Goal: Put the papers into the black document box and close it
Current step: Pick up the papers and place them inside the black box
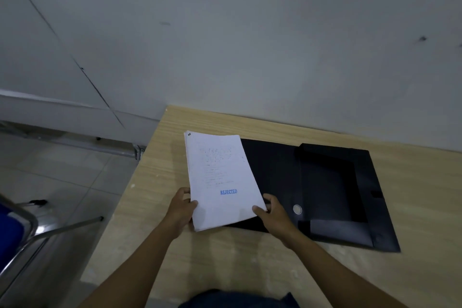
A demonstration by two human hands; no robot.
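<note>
Papers gripped at near corners, over open black document box.
Left hand and right hand both clamp the stack; box lies flat on tabletop.

Papers: white stapled stack, blue "REJECTED" stamp, gripped at near corners between both hands. Document box: black, open flat, right of right hand, partly beneath papers.

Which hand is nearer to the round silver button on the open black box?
The right hand: it grips the papers' lower right corner, just left of the silver button. The left hand grips the lower left edge, farther away.
</note>
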